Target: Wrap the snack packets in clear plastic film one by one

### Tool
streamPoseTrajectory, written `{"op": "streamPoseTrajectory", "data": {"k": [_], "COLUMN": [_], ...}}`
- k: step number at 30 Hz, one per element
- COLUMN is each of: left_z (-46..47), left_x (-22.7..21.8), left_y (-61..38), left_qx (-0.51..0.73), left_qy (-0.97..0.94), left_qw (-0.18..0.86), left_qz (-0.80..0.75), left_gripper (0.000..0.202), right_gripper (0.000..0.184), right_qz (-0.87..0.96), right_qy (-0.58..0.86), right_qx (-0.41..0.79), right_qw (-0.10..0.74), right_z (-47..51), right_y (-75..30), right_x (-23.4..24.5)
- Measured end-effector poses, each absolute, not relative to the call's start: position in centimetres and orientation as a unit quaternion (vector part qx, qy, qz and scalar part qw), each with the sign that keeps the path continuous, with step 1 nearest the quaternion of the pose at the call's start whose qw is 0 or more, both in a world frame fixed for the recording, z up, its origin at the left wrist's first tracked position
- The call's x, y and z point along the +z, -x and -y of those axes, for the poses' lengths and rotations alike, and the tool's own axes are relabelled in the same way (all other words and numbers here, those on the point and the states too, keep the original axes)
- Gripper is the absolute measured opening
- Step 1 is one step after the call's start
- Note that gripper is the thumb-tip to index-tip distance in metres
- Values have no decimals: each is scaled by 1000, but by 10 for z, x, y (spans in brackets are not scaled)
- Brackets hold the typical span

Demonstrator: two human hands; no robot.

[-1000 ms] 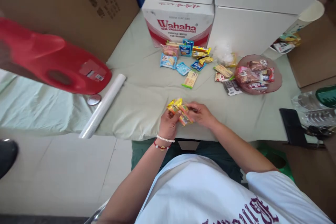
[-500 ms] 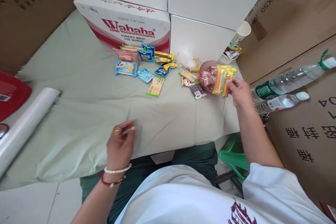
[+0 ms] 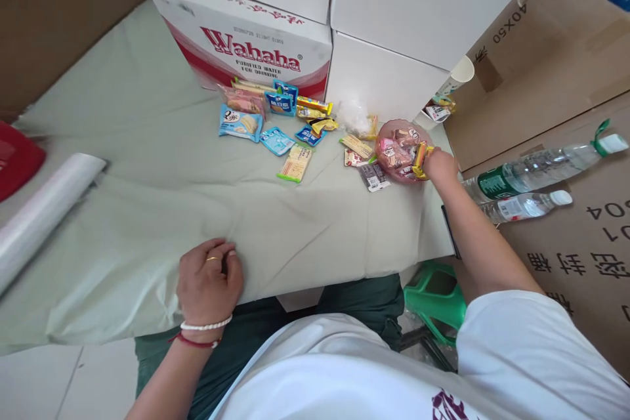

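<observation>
My right hand (image 3: 440, 165) reaches to the right side of a pink see-through bowl (image 3: 388, 129) and grips a yellow snack packet (image 3: 421, 159) at the bowl's rim. Inside the bowl lie several pinkish wrapped snacks (image 3: 396, 152). My left hand (image 3: 209, 279) rests on the cloth near the table's front edge, palm down with its fingers curled in; nothing shows in it. Just left of the bowl are a cream-and-green packet (image 3: 357, 146) and a dark grey packet (image 3: 375, 178).
Several snack packets, among them a blue-and-white packet (image 3: 240, 123) and a cream biscuit packet (image 3: 296, 163), lie before a Wahaha carton (image 3: 246, 46). A plastic roll (image 3: 49, 210) lies at left. Two plastic bottles (image 3: 536, 167) are at right. A green stool (image 3: 436, 302) stands below.
My right hand has lowered the yellow packet from in front of the bowl down to its right rim. My left hand has turned palm down and settled on the cloth, slightly left and nearer.
</observation>
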State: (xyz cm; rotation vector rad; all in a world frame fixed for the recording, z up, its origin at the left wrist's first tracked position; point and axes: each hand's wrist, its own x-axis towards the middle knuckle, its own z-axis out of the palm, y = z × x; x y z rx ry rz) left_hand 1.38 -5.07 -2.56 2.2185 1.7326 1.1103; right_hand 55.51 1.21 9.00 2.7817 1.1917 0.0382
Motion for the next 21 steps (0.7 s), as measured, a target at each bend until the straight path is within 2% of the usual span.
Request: {"op": "streamPoseTrajectory", "data": {"k": [6, 11, 14, 17, 19, 21], "left_z": [53, 53, 52, 52, 52, 52], "left_x": [-28, -27, -27, -28, -27, -27], "left_y": [-14, -12, -12, -12, -12, -12], "left_qx": [365, 364, 362, 362, 359, 354], "left_qy": [-751, -768, -775, -772, -768, -768], "left_qw": [33, 18, 10, 21, 28, 30], "left_qz": [-550, -527, -517, -522, -529, -533], "left_gripper": [14, 14, 15, 17, 18, 18], "right_gripper": [39, 41, 42, 41, 36, 27], "right_qz": [-444, -459, -526, -555, -546, -531], "right_qy": [-884, -877, -842, -830, -835, -844], "right_qx": [124, 142, 119, 57, -7, -59], "right_qw": [81, -2, -24, 13, 60, 43], "right_z": [1, -37, -90, -149, -180, -201], "right_y": [-541, -557, -552, -534, -520, -508], "right_x": [90, 125, 135, 128, 118, 109]}}
